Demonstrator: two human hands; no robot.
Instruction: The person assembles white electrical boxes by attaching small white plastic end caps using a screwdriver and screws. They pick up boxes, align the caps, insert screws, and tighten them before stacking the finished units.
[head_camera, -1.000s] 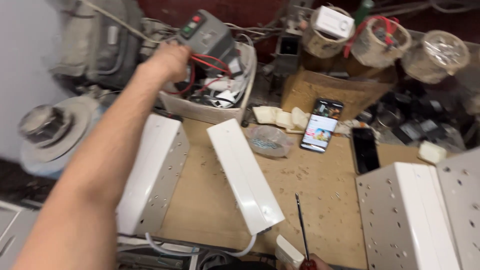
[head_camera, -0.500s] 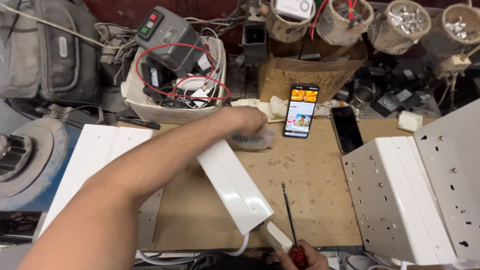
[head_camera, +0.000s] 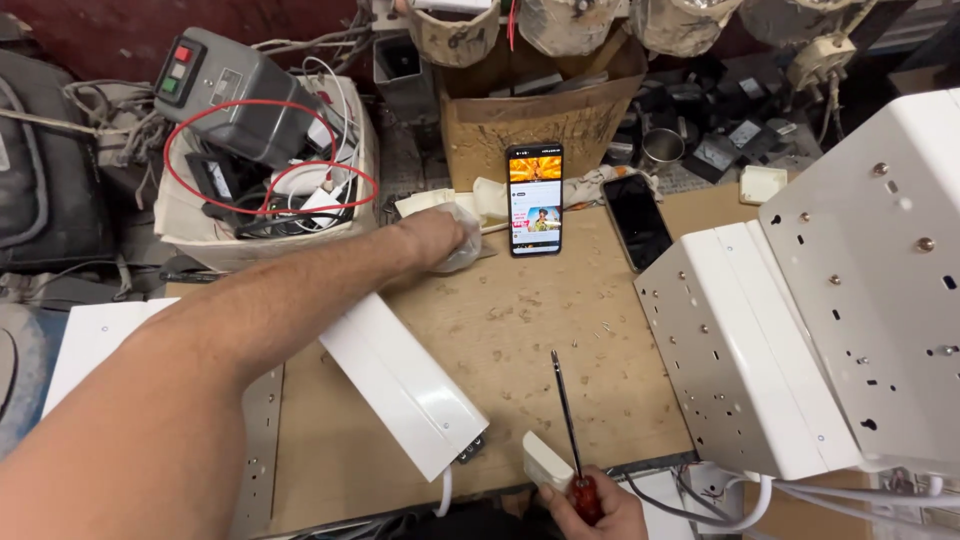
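1. Head view: the left hand (head_camera: 432, 238) reaches across the bench and closes over a crumpled clear plastic bag (head_camera: 462, 240) that lies near the back of the chipboard bench top (head_camera: 520, 330), just left of a lit phone (head_camera: 535, 200) propped upright. The fingers curl around the bag, so I judge it grasped, though the fingertips are hidden by the hand's back.
2. The right hand (head_camera: 590, 505), at the near edge of the bench, is clenched around the red handle of a screwdriver (head_camera: 568, 420) whose shaft points away across the board; a small white plastic piece (head_camera: 547, 462) sits just beside that hand, touching or nearly so.
3. How far along: the bag rests on the board, not yet lifted. A few tiny loose screws (head_camera: 600, 327) lie scattered on the wood. A long white housing (head_camera: 400, 385) lies diagonally under the forearm with a white cable leaving its near end; whether it is fully fastened cannot be told.
4. Further out: a dark phone (head_camera: 637, 220) lies flat to the right of the lit one, large white perforated metal panels (head_camera: 800, 330) fill the right side, and a bin of wires with a grey switch box (head_camera: 215, 90) stands at the back left.
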